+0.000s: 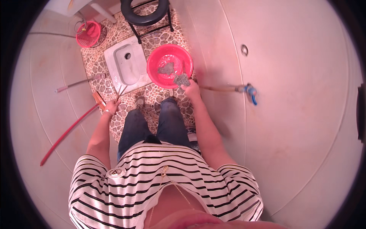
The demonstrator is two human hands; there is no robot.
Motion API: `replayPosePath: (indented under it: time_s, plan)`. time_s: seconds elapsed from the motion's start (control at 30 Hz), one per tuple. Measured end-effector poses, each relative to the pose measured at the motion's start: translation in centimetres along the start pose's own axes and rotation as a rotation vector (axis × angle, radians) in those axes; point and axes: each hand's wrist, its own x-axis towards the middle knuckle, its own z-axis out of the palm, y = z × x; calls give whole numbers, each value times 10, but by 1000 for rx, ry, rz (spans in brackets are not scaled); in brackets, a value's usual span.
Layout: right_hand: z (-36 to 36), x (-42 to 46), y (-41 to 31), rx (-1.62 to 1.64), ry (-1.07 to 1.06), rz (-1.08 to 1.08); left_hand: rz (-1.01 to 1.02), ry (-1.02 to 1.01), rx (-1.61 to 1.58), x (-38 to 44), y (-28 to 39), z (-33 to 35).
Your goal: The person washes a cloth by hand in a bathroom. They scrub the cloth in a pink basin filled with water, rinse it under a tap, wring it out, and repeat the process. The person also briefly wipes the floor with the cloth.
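My right hand [192,89] grips a grey mesh-like scouring pad [182,80] over the near right rim of a red plastic basin [151,68]. Wet, shiny patches show inside the basin, where a grey cloth or pad [166,69] lies. With my left hand [113,106] I hold a thin metal tool [121,93], perhaps tongs, its two prongs pointing at the near edge of a white squat toilet [137,55]. My fingers partly hide the tool's held end.
A black toilet-seat chair [144,20] stands beyond the basin, a red basket [89,34] at the far left. A red-handled tool [70,130] and a brush [81,82] are at the left wall. A blue-handled tap [251,92] juts from the right wall. Pebble-patterned floor [98,65] surrounds the toilet.
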Motion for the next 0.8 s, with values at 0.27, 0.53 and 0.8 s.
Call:
replayPosePath:
  time_s: [0.27, 0.53, 0.8]
  plan:
    - [-42, -116, -95, 736, -41, 305, 6, -26, -20, -45, -81, -82]
    - [-1, -222, -113, 886, 139, 332, 67, -119, 72, -37, -125, -155]
    - [21, -250, -127, 894, 191, 345, 158, -156, 99, -9, -99, -187]
